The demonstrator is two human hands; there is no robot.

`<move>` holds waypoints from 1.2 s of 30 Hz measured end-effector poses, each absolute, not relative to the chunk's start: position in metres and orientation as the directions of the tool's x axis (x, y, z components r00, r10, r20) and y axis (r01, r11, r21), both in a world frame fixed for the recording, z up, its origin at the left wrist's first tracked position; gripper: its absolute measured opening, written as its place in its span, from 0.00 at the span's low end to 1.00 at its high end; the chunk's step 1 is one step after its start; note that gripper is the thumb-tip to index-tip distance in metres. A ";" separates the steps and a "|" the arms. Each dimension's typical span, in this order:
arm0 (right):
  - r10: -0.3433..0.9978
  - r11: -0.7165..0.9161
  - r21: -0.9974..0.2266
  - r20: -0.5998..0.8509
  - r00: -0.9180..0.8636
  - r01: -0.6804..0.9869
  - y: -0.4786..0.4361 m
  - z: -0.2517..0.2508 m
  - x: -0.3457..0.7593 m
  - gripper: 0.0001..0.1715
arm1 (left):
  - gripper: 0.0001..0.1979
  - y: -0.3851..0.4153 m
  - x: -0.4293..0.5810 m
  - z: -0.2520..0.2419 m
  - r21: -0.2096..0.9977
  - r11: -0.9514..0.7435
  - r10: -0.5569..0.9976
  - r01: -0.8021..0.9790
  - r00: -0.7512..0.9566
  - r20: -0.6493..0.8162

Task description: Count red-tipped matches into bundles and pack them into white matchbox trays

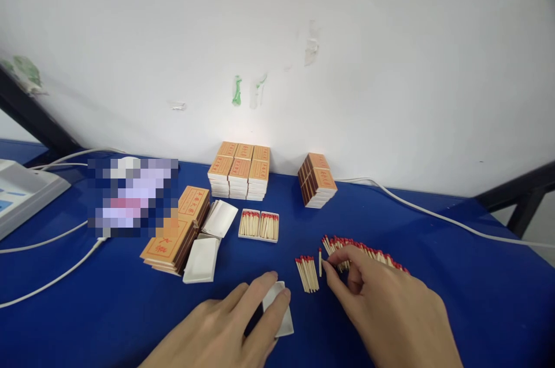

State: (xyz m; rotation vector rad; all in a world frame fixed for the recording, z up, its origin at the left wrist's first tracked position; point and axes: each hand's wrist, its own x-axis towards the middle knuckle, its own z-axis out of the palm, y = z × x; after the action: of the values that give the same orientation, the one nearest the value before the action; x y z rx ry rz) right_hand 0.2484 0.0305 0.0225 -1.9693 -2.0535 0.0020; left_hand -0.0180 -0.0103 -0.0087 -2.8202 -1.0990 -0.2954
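Observation:
My left hand (236, 319) rests on a small white inner matchbox tray (284, 322) with its fingers bent over it; the thumb is mostly hidden. My right hand (381, 298) is curled, thumb and forefinger pinched at a single upright-lying match (320, 264) with a red head. A small group of matches (307, 275) lies on the blue table just left of that match. Behind and under my right hand spreads a long row of red-headed matches (368, 249), partly covered by the fingers.
Two filled trays (259, 226) stand side by side ahead. To the left lie empty white trays (202, 260) and flat orange matchbox sleeves (173, 238). Stacked matchboxes (240, 168) and a smaller stack (318, 180) are by the wall. A white cable (416, 215) runs along the right.

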 end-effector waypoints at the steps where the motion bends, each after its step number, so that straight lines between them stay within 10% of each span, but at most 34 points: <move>1: 0.979 0.065 -0.210 0.203 -0.022 0.975 0.030 0.022 0.249 0.15 | 0.27 -0.010 -0.018 -0.008 -0.031 -0.736 0.657 0.676 0.725 0.208; 20: 0.997 0.016 -0.239 0.077 0.003 0.971 0.028 0.024 0.248 0.11 | 0.29 -0.009 -0.017 -0.002 -0.128 -0.748 0.638 0.651 0.759 0.131; 36: 0.928 0.190 -0.202 0.357 -0.109 0.961 0.026 0.021 0.251 0.13 | 0.30 -0.010 -0.019 -0.013 -0.092 -0.753 0.638 0.652 0.756 0.145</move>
State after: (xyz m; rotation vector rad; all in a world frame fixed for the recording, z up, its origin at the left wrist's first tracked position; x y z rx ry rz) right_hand 0.2505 0.0259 0.0212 -1.7694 -2.0718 -0.1108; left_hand -0.0187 -0.0099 -0.0125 -2.8143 -1.0388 -0.1577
